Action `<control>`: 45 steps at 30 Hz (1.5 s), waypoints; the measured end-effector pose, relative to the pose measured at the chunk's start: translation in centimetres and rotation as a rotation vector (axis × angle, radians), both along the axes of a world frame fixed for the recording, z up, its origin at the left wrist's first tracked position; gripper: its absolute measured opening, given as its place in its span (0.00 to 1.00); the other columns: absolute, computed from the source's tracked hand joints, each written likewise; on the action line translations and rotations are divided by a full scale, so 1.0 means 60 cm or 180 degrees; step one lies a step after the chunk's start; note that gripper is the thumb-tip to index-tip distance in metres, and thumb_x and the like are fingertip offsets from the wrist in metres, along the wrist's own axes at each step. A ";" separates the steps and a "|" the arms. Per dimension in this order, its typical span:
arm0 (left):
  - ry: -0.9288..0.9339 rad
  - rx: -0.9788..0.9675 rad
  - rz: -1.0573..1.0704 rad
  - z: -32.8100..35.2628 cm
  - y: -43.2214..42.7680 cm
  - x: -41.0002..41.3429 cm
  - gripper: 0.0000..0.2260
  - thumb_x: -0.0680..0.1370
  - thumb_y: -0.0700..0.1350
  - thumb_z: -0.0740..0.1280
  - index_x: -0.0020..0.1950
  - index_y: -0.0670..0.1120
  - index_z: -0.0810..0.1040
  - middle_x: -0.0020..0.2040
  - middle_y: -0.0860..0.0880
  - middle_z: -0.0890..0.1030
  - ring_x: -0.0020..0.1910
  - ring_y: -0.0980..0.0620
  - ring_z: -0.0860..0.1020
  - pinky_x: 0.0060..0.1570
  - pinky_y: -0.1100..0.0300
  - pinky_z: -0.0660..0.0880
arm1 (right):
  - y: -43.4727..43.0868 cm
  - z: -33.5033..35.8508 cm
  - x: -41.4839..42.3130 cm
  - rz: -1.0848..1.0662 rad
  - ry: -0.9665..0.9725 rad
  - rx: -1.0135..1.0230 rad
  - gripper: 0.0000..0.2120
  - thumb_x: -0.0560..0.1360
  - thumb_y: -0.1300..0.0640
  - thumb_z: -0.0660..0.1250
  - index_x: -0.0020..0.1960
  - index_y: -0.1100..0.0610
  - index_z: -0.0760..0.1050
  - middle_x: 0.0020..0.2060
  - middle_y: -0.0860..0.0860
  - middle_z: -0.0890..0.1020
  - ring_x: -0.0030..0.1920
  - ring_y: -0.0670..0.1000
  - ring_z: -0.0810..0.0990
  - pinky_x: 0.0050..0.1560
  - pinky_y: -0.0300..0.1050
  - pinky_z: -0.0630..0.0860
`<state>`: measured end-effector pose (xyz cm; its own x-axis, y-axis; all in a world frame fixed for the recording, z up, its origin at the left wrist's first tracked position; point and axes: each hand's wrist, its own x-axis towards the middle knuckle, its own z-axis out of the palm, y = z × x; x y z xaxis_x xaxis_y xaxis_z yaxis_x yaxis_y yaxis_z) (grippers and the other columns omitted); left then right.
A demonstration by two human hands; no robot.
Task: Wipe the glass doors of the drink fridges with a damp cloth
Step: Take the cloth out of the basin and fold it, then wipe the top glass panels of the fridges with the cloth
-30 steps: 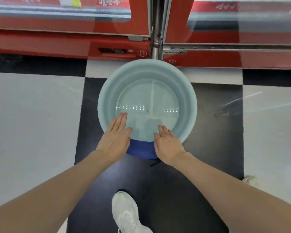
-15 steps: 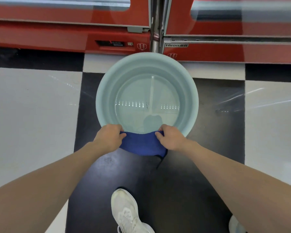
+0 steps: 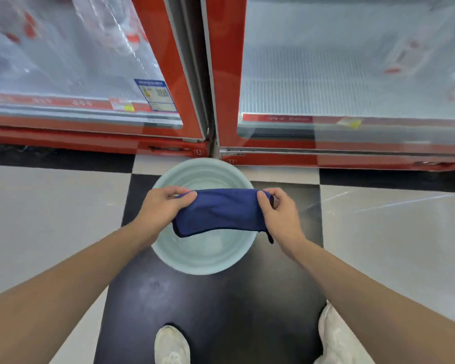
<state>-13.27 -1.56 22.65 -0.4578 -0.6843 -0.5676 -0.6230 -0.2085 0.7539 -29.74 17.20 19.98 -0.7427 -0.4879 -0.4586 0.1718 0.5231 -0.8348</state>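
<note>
A: Blue cloth point(image 3: 221, 214), stretched out between 2 hands. Where is it, exactly?
B: In the air above the pale basin point(image 3: 202, 266) on the floor, with its lower edge hanging over the bowl.
A: And the fingers?
B: The left hand point(image 3: 159, 206) pinches the cloth's left end, thumb pressed on it and fingers curled behind. The right hand point(image 3: 280, 216) pinches the right end the same way. A dark loop point(image 3: 269, 236) dangles just below its fingers.
A: What lies past the fingertips?
B: The basin's far rim, then 2 red fridges side by side. The left glass door point(image 3: 63, 61) carries a blue-edged sticker point(image 3: 156, 95) low down. The right glass door point(image 3: 352, 69) shows wire shelving behind it.
A: Nearer than the fingers?
B: Black and white floor tiles point(image 3: 221, 306), and 2 white shoes point(image 3: 171, 345) at the bottom edge.
</note>
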 end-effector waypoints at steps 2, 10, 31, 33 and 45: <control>0.0204 -0.0154 0.0083 0.071 0.011 -0.036 0.02 0.76 0.48 0.75 0.45 0.51 0.86 0.44 0.54 0.87 0.46 0.55 0.84 0.46 0.62 0.77 | 0.005 0.071 -0.036 -0.0017 0.0332 -0.0066 0.07 0.83 0.51 0.65 0.51 0.52 0.77 0.43 0.48 0.83 0.43 0.44 0.80 0.41 0.36 0.73; 0.0927 -0.1556 -0.0001 0.428 0.048 -0.177 0.03 0.77 0.48 0.74 0.44 0.55 0.84 0.38 0.64 0.83 0.38 0.64 0.79 0.37 0.73 0.71 | 0.031 0.435 -0.176 -0.0182 0.1234 -0.0879 0.03 0.83 0.51 0.66 0.50 0.48 0.75 0.38 0.44 0.81 0.39 0.38 0.77 0.40 0.31 0.71; 0.1808 -0.3176 -0.0578 1.165 0.158 -0.325 0.07 0.76 0.50 0.74 0.43 0.62 0.81 0.38 0.63 0.82 0.39 0.64 0.79 0.36 0.72 0.70 | 0.161 1.133 -0.360 0.0089 0.2596 -0.1962 0.10 0.83 0.57 0.65 0.48 0.42 0.72 0.33 0.39 0.77 0.34 0.42 0.75 0.34 0.34 0.66; 0.1898 -0.3323 -0.0535 1.223 0.167 -0.345 0.07 0.75 0.49 0.75 0.43 0.62 0.81 0.37 0.66 0.81 0.37 0.66 0.78 0.36 0.73 0.69 | 0.171 1.183 -0.379 0.0026 0.2710 -0.2059 0.11 0.83 0.57 0.65 0.48 0.42 0.72 0.34 0.38 0.78 0.35 0.42 0.76 0.34 0.34 0.67; 0.2402 -0.3861 -0.0094 1.504 0.271 -0.464 0.05 0.76 0.49 0.75 0.44 0.59 0.82 0.38 0.64 0.82 0.38 0.64 0.79 0.36 0.72 0.69 | 0.258 1.466 -0.494 -0.0201 0.3453 -0.2690 0.08 0.82 0.56 0.66 0.49 0.43 0.74 0.37 0.40 0.80 0.39 0.42 0.78 0.40 0.31 0.69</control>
